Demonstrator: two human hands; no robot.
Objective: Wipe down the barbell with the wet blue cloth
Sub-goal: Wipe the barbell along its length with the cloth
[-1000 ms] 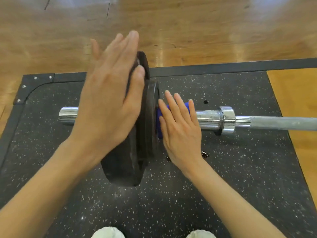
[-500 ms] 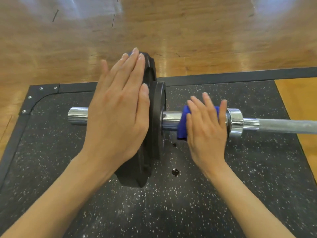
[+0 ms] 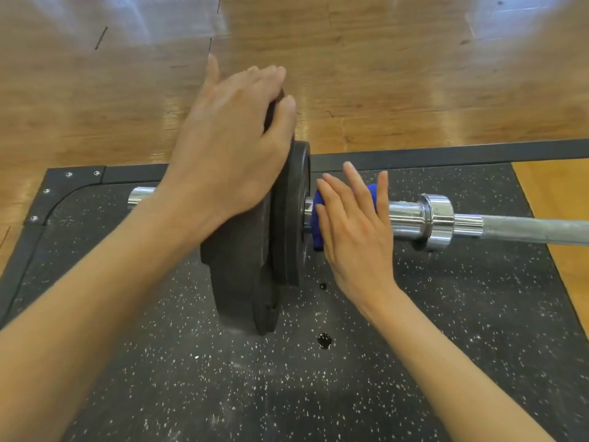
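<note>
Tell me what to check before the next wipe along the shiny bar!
1. Blue cloth on the barbell sleeve: ok, wrapped over it.
2. Right hand pressing the cloth: ok, fingers straight.
3. Left hand steadying the black plates: ok, resting on top.
4. Path to the collar: ok, bare chrome.
5. Cloth wet enough: cannot tell.
6. Underside of the sleeve wiped: cannot tell, hidden.

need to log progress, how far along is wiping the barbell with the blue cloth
Midway at best. In hand: the right hand presses the wet blue cloth with straight fingers onto the chrome barbell sleeve beside the black weight plates, which the left hand steadies. Nothing plainly looks finished. Left: the grey knurled shaft and the outer sleeve end.
</note>
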